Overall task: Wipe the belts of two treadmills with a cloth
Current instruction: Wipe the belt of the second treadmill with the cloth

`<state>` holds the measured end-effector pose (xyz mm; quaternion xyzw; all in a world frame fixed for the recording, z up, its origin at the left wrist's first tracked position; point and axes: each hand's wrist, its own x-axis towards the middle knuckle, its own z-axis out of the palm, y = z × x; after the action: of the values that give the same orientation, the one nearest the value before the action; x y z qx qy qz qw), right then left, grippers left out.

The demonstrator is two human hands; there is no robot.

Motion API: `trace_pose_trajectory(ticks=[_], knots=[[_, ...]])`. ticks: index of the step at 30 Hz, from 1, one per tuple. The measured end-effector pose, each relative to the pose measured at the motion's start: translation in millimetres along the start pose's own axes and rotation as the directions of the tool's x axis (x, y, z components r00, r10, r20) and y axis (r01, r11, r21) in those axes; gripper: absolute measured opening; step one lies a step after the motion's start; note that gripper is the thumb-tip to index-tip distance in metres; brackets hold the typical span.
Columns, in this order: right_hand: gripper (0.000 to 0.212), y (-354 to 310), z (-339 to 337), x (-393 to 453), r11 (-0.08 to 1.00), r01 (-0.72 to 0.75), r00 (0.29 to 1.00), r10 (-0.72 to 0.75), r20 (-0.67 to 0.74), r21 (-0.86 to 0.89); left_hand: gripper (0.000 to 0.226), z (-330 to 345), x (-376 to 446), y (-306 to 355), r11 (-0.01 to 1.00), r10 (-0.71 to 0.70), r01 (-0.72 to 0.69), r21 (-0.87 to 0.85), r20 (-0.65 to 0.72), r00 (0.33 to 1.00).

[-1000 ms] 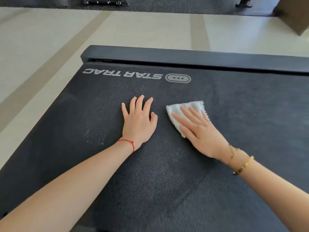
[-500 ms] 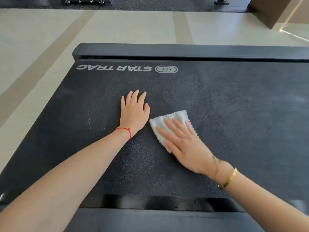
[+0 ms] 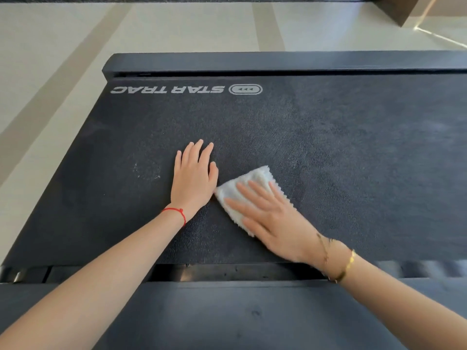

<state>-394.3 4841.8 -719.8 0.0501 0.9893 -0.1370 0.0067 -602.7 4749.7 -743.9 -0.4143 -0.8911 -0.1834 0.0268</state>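
White cloth (image 3: pixel 249 184) lies under the flat right hand (image 3: pixel 275 218); left hand (image 3: pixel 193 181) rests flat on the belt (image 3: pixel 353 160).

Views: 1, head-worn, wide-angle. Position: above the near end of a treadmill belt (image 3: pixel 328 147), looking forward and steeply down along both forearms. Range: close; the left hand (image 3: pixel 193 181) and right hand (image 3: pixel 275 221) lie mid-frame, arms entering from the bottom corners. Orientation: the belt logo (image 3: pixel 187 89) reads upside down, so the camera faces the lettering from its top side. Far field: pale floor (image 3: pixel 63 46) beyond the treadmill's end rail (image 3: pixel 278 61). Straight edges bow near the borders.
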Motion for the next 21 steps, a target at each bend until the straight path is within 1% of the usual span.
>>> trace_pose_trajectory(ticks=[2,3,5,7,9,11,13,14,15,16,17,19,21], knots=[[0.048,-16,5,-17,0.991,0.132,0.99,-0.133,0.042,0.035,0.049,-1,0,1,1.0,-0.001,0.001,0.001,-0.007,1.0],[0.048,-19,6,-22,0.984,0.168,0.983,-0.171,0.06,0.061,0.049,-1,-1,1,1.0,-0.001,0.001,0.002,-0.008,1.0],[0.047,-17,4,-25,0.973,0.207,0.974,-0.215,0.075,0.103,0.049,-1,-1,1,1.0,-0.001,0.001,0.0,-0.007,1.0],[0.047,-8,1,-21,0.975,0.2,0.977,-0.206,0.057,0.096,0.049,-1,-1,1,1.0,0.002,-0.002,0.0,-0.003,1.0],[0.049,8,-3,-10,0.992,0.122,0.992,-0.123,0.023,0.027,0.049,-2,-2,1,1.0,0.0,0.0,0.004,-0.002,1.0],[0.05,29,-9,5,0.999,-0.038,0.998,0.036,-0.043,-0.039,0.049,-2,-2,1,1.0,-0.003,0.003,0.01,0.003,1.0],[0.05,47,-17,20,0.968,-0.25,0.964,0.247,-0.099,-0.016,0.049,-2,-3,2,1.0,-0.006,0.006,0.016,0.01,1.0],[0.049,51,-19,25,0.944,-0.328,0.939,0.328,-0.105,0.021,0.05,-3,-3,3,1.0,-0.007,0.007,0.02,0.013,1.0],[0.049,49,-19,27,0.931,-0.361,0.926,0.364,-0.1,0.047,0.05,-3,-3,3,1.0,-0.008,0.008,0.024,0.014,1.0],[0.049,43,-15,26,0.934,-0.353,0.93,0.356,-0.094,0.051,0.05,-3,-3,3,1.0,-0.009,0.008,0.029,0.015,1.0],[0.049,33,-9,21,0.951,-0.308,0.947,0.31,-0.088,0.041,0.05,-3,-3,3,0.999,-0.008,0.008,0.034,0.013,1.0],[0.05,9,0,0,0.986,-0.164,0.984,0.166,-0.067,0.027,0.049,-3,-3,3,0.999,-0.006,0.006,0.035,0.006,1.0],[0.049,-5,5,-21,0.997,-0.056,0.998,0.058,-0.033,0.045,0.049,-3,-3,3,0.999,-0.003,0.003,0.032,0.005,1.0]])
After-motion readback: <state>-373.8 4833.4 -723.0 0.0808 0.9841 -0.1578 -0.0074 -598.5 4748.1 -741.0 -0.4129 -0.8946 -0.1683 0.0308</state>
